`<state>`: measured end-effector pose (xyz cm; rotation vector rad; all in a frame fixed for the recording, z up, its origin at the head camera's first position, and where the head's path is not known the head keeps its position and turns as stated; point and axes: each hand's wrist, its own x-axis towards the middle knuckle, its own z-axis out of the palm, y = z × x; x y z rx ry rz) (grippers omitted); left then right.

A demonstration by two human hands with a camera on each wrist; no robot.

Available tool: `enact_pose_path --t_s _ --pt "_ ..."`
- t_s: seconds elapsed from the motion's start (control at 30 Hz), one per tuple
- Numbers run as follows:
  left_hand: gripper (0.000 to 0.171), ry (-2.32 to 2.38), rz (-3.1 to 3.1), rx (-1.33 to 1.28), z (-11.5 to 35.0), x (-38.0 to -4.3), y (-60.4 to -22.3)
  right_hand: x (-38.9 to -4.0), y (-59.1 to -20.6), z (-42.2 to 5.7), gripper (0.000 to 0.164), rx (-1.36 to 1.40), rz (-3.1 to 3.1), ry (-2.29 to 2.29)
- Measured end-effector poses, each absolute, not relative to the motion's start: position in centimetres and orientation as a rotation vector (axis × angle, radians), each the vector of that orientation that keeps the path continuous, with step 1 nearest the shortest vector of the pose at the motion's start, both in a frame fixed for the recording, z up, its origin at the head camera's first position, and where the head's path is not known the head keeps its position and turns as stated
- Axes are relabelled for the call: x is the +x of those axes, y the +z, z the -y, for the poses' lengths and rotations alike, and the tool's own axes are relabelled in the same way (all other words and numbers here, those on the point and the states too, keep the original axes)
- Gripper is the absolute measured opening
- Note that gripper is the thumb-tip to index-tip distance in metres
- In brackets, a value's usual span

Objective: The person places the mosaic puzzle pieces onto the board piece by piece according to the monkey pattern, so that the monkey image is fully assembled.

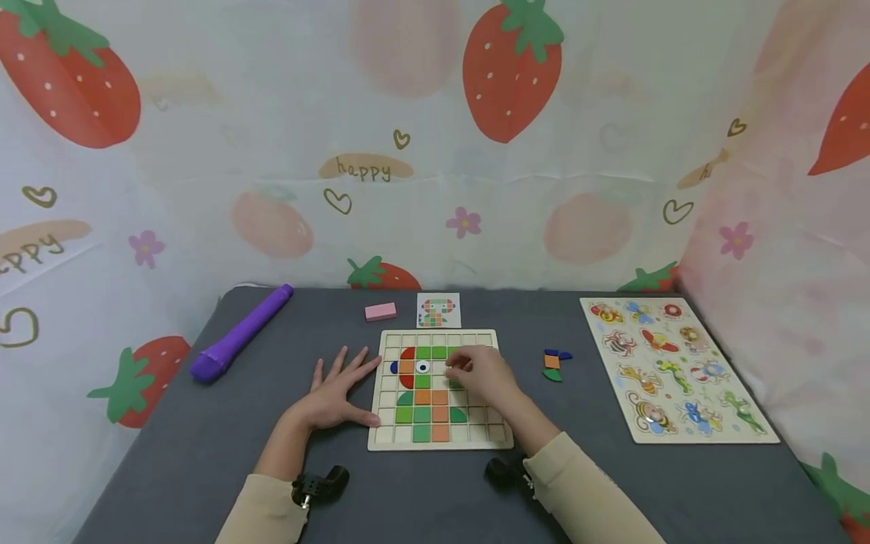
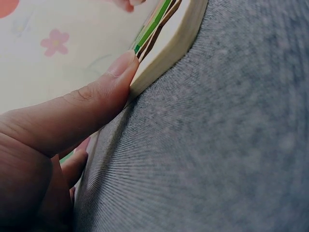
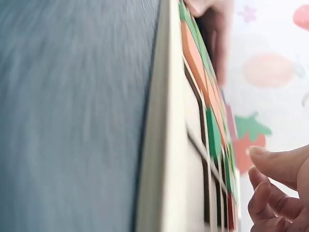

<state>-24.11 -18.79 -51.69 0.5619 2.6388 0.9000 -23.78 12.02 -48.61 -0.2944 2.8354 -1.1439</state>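
Note:
A wooden grid board point(image 1: 374, 437) lies flat on the table, partly filled with coloured tiles; one tile shows an eye point(image 1: 423, 367). My left hand point(image 1: 333, 397) is spread wide at the board's left side. In the left wrist view its thumb point(image 2: 104, 89) presses against the board's corner edge point(image 2: 164, 53). Over the board's upper right part is my right hand point(image 1: 484, 372), hiding some cells. Its thumb point(image 3: 275, 162) and bent fingers point(image 3: 263, 198) stand slightly apart in the right wrist view, with nothing visible between them. Green and orange tiles point(image 3: 195, 55) show along the board there.
A small picture card point(image 1: 438, 321) and a pink block point(image 1: 381, 312) lie behind the board. Several loose tiles point(image 1: 552, 363) are to its right. Farther right lies an insect puzzle board point(image 1: 680, 378); a purple microphone point(image 1: 241, 336) lies at the left. A patterned cloth point(image 1: 503, 249) hangs behind.

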Motion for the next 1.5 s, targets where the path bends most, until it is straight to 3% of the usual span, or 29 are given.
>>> enact_pose_path --t_s 0.6,0.93,1.5 --pt "0.112 0.908 -2.639 0.543 19.1 -23.8 -51.8 -24.0 -49.6 -21.3 0.020 -0.003 -2.981 -1.226" --pt "0.111 0.908 -2.631 0.546 19.1 -23.9 -52.0 -23.8 -49.6 -25.2 0.025 0.012 -3.020 -1.212" --pt "0.111 0.905 -2.638 0.554 18.9 -24.0 -51.8 -23.8 -49.8 -26.2 0.033 0.140 -3.009 -0.978"
